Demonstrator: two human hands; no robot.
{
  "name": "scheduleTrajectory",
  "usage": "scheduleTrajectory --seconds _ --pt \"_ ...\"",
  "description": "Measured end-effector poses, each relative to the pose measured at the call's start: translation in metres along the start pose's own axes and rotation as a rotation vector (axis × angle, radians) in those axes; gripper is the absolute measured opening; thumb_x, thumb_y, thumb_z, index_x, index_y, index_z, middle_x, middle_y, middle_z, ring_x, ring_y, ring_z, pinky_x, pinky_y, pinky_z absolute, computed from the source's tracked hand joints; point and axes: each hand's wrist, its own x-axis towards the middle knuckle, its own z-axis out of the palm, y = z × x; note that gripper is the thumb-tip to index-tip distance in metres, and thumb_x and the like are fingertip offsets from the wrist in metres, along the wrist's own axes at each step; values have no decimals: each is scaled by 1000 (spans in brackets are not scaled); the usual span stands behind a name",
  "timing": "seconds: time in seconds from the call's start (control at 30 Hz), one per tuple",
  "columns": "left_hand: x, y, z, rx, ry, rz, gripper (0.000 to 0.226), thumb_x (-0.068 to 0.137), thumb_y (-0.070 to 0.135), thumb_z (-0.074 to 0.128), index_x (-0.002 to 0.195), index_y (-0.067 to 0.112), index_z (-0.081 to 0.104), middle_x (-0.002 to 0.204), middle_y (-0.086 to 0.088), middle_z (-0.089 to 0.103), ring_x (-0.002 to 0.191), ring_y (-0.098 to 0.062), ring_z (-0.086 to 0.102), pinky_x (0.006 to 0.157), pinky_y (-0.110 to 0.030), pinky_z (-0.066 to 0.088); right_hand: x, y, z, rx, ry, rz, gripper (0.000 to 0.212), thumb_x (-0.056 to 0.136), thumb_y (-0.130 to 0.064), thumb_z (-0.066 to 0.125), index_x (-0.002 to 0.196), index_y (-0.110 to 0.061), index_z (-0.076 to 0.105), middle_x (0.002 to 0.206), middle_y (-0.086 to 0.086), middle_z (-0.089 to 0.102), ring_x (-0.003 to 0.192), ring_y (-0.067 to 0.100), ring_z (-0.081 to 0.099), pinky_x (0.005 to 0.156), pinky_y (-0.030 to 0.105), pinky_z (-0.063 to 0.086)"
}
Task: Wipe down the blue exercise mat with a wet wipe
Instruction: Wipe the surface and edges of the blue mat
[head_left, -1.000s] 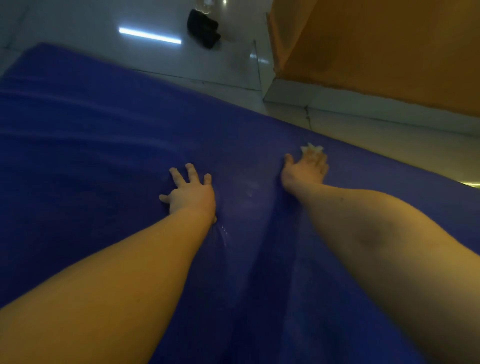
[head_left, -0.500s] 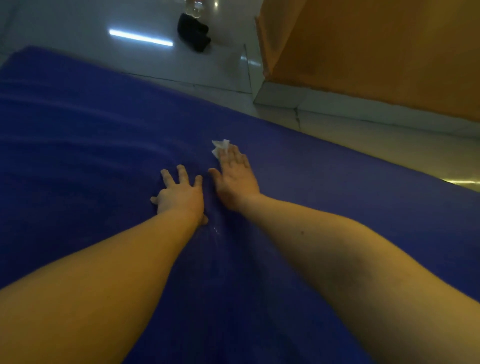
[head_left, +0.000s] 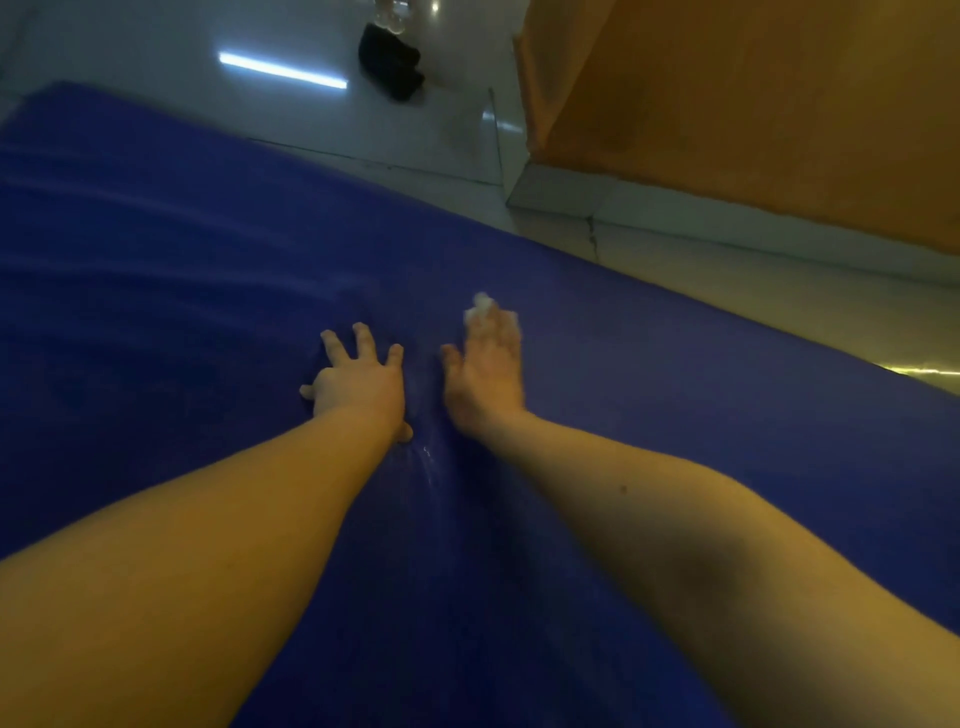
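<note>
Mat (head_left: 156, 312): blue, spread flat on floor (head_left: 363, 130), fills most of view. Orange wall (head_left: 753, 104) beyond mat's far right edge. Left hand (head_left: 358, 387): flat on mat middle, fingers spread wide, holds nothing. Right hand (head_left: 485, 374): just beside left, fingers straight, blurred, pressing wipe onto mat. Black object (head_left: 389, 62): on floor past mat's far edge. Wipe (head_left: 480, 303): white, bunched, peeking from under right fingertips.
</note>
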Motion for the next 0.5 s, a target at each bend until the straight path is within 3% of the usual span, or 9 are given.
scheduleTrajectory --seconds 0.1,0.2,0.3,0.4,0.5 --pt "1 -1 -1 2 -6 -6 110 84 59 70 160 32 -6 165 -11 -20 150 -47 -10 104 -59 45 -13 -17 6 -77 -166 -319 68 107 -44 26 162 -10 5 170 6 -8 155 22 -17 126 41 -6" --pt "1 -3 -1 19 -5 4 112 83 62 70 159 33 -6 165 -10 -20 150 -46 -10 106 -56 45 -9 11 -5 -90 -173 -370 67 106 -46 27 162 -17 6 170 3 -2 156 19 -10 127 41 1" --pt "1 -3 1 36 0 15 113 82 65 69 159 33 -7 165 -11 -20 150 -47 -9 105 -56 46 -5 66 -20 -41 51 -88 57 101 -44 39 153 -25 30 165 -5 18 154 21 9 125 47 15" --pt "1 -2 1 40 6 7 113 81 64 70 160 32 -6 165 -12 -19 150 -47 -8 103 -57 47 -6 110 -33 -61 34 350 74 104 -53 28 161 -10 6 170 7 -3 156 26 -8 126 44 -1" --pt "1 0 0 31 4 2 114 80 64 71 160 32 -4 165 -12 -18 150 -47 -8 102 -58 47 -9 95 -30 23 47 453 80 105 -53 28 160 -4 -5 169 10 -8 155 26 -11 126 41 -6"
